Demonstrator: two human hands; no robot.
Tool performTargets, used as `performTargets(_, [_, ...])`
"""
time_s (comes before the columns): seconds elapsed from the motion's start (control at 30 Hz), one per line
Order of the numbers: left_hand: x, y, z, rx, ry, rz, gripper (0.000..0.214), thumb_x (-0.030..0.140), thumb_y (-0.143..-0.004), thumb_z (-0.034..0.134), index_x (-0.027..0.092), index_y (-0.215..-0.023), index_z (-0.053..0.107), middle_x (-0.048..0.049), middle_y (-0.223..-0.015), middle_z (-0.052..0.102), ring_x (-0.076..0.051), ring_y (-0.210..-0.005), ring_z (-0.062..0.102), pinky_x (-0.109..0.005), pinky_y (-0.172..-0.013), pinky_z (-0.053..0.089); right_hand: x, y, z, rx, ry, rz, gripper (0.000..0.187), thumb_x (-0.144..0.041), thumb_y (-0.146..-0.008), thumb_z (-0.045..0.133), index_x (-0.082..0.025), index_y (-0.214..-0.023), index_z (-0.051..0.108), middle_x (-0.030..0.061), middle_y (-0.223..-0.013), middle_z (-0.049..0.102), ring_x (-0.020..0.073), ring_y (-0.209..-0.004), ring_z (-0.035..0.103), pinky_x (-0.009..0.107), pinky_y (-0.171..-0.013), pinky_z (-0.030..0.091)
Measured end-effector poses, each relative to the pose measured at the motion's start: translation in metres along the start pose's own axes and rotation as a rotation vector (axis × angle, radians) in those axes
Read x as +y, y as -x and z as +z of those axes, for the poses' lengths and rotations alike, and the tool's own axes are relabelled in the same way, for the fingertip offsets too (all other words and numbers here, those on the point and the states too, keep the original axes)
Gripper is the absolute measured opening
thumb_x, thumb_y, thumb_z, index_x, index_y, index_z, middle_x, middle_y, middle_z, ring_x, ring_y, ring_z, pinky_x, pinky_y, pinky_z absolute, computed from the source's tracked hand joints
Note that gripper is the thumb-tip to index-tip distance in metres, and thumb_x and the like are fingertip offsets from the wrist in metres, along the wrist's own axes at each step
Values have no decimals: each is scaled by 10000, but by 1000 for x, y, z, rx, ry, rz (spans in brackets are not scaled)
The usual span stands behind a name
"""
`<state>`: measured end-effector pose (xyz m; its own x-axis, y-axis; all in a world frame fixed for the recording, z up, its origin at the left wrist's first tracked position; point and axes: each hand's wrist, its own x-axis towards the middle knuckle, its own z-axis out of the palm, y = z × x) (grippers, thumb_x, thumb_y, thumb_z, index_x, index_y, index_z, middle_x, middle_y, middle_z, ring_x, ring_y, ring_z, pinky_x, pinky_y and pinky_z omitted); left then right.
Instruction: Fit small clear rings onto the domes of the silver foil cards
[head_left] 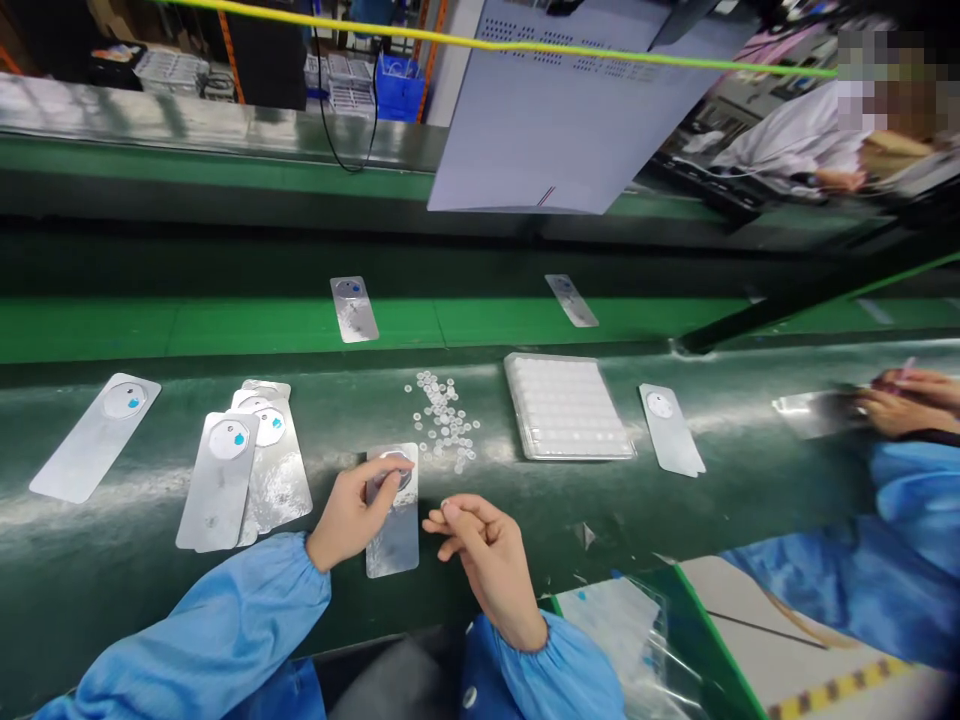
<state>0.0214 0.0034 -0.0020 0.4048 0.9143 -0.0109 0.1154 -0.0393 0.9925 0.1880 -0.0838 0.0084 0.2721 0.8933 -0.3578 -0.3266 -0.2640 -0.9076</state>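
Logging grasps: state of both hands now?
Left hand: partly open on the plate, thumb and index slightly apart.
Right hand: closed in a pinch; contents too small to tell.

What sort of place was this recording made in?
Probably a factory assembly line: flat silvery rectangular plates lie on a long green strip resembling a conveyor, small whitish round discs lie scattered nearby, and another person's blue fabric sleeve shows alongside.

At twelve o'clock a yellow cable (pixel 480 43) is strung across, a grey panel (pixel 555 125) is seen at one, a blue bin (pixel 400 104) is stowed at eleven, and striped tape (pixel 840 688) is seen between four and five.
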Motion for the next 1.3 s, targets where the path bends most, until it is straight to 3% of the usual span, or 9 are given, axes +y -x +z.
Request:
performTargets(0.17, [3,3,-1,-71,-24,144,288,276,-852,742,181,-1123,768,-88,-1053,786,-228,-945,731,-303,-851,548,-16,-12,12,-150,-47,69,323,-459,-789,840,-159,-732,732,13,-554,655,86,-401,539,150,-348,390])
performTargets(0.27, [-1,3,1,-74,-9,141,271,324,-832,781,197,-1070,804,-85,-980,804,-217,-842,738,-290,-760,558,-17,-12,13,-187,-55,100,325,-451,-809,825,-159,-700,734,-33,-452,557,36,-329,389,147,-335,308])
performTargets(0.4, [-7,3,4,-78,9,155,210,336,-869,751,205,-1015,828,-68,-830,804,-157,-617,655,-254,-580,494,-18,-11,14,-186,-36,118,307,-449,-780,845,-165,-701,759,-37,-451,536,40,-341,365,160,-331,295])
performTargets(0.53, [-8,3,4,-83,28,165,227,345,-859,764,193,-1014,829,-51,-720,782,-129,-530,575,-246,-531,453,-21,-13,13,-200,8,101,294,-444,-766,855,-167,-716,774,4,-570,646,30,-345,391,162,-329,287])
performTargets(0.7, [-6,2,3,-74,50,123,193,334,-865,754,191,-966,837,-59,-759,795,-157,-589,656,-251,-562,502,-22,-14,7,-228,153,57,338,-493,-824,792,-162,-758,778,12,-533,642,80,-389,500,181,-368,409])
performTargets(0.83, [-3,2,3,-89,117,60,257,309,-827,786,203,-1060,813,-84,-1004,808,-239,-899,754,-310,-803,597,-28,-13,8,-157,292,-38,378,-540,-791,794,-164,-761,777,27,-560,661,108,-408,531,205,-356,440])
performTargets(0.9, [-3,3,4,-90,132,43,377,302,-804,805,210,-1168,773,-96,-1166,770,-281,-1095,717,-366,-962,571,-31,-13,11,-102,369,-90,386,-553,-785,787,-169,-754,773,25,-555,656,115,-400,526,214,-345,431])
performTargets(1.0, [-5,4,4,-99,112,31,438,298,-812,793,209,-1237,736,-100,-1241,739,-297,-1190,674,-402,-1048,529,-32,-14,15,-77,454,-140,386,-557,-792,773,-175,-738,762,10,-511,625,122,-381,513,232,-357,432])
performTargets(1.3, [1,6,3,-159,174,-51,534,319,-881,715,207,-1391,606,-92,-1114,760,-249,-968,724,-343,-859,584,-24,-16,18,-48,528,-171,350,-526,-838,744,-183,-773,751,50,-639,718,176,-500,640,272,-484,516])
